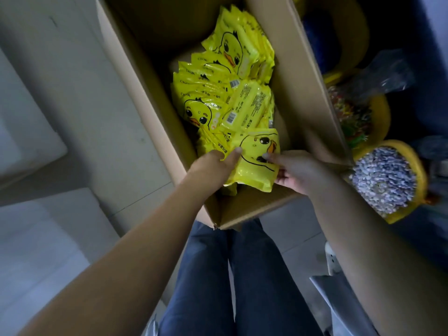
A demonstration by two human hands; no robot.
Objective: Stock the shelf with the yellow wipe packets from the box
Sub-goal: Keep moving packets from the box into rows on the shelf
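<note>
With my left hand and right hand both gripping the glossy yellow duck-printed wipe packet at the open brown cardboard box's near end, I'd lift it straight, pinching both edges evenly.

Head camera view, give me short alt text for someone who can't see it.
Both hands, left hand and right hand, grip a stack of yellow duck-print wipe packets at the near end of an open cardboard box on the floor. More packets lie inside.

left grip curled, right grip pinching
</note>
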